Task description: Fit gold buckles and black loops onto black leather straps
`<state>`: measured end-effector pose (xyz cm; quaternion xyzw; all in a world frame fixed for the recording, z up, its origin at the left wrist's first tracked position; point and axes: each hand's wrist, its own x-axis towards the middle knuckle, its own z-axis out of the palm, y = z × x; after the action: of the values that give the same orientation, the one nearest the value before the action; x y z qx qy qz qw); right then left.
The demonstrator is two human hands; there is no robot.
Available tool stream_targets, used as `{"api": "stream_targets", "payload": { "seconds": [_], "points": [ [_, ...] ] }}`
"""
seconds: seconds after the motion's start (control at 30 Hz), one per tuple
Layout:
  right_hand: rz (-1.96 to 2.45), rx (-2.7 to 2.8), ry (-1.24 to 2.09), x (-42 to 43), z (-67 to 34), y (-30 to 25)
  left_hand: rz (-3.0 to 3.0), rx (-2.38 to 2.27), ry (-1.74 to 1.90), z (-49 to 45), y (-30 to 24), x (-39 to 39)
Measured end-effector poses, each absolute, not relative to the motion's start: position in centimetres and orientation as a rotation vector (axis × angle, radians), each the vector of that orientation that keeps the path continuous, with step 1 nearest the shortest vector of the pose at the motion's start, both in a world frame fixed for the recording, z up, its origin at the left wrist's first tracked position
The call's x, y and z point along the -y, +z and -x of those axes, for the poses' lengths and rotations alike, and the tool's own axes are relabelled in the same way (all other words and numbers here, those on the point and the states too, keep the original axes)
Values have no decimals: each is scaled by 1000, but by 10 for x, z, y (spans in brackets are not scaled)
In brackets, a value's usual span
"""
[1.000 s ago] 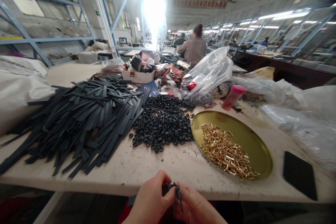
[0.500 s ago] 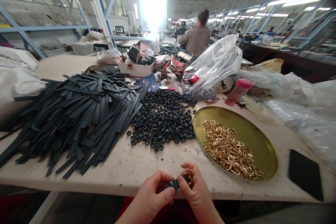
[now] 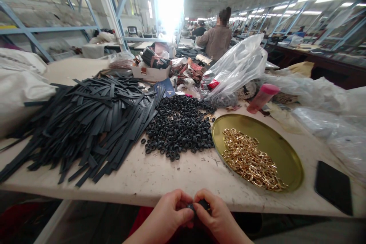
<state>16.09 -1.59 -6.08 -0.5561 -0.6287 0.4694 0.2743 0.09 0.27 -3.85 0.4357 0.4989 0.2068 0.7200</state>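
Note:
At the table's front edge, my left hand (image 3: 173, 212) and my right hand (image 3: 212, 212) are close together, both closed on one short black strap (image 3: 203, 203). Fingers cover most of the strap, and its buckle is largely hidden behind my right hand. Beyond my hands lies a heap of small black strap loops (image 3: 180, 127). To the right of that heap, a gold round tray (image 3: 286, 156) bears a pile of gold buckles (image 3: 251, 160). Many long black strips (image 3: 94, 122) are heaped at the left.
A dark phone-like slab (image 3: 334, 187) lies at the right front. Behind the tray stand a pink-capped container (image 3: 263, 98) and a clear plastic bag (image 3: 237, 70). At the back is a white box (image 3: 150, 73) with dark pieces. A person (image 3: 219, 40) is farther off.
My hands have come slightly lower and nearer each other, with fingers curled more tightly over the strap. The gold buckle, visible before, is now mostly covered. The view has shifted slightly.

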Motion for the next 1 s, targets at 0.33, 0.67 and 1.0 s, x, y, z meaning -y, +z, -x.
{"api": "stream_targets", "payload": {
  "seconds": [0.33, 0.67, 1.0],
  "points": [
    [1470, 1643, 1251, 30, -161, -59, -922, -956, 449, 7, -33, 8],
    [1395, 1695, 1146, 37, -161, -59, -1125, -1063, 304, 5, -34, 10],
    [1321, 1780, 1053, 20, -166, -73, -1376, -1123, 120, 0, -17, -7]
  ]
}}
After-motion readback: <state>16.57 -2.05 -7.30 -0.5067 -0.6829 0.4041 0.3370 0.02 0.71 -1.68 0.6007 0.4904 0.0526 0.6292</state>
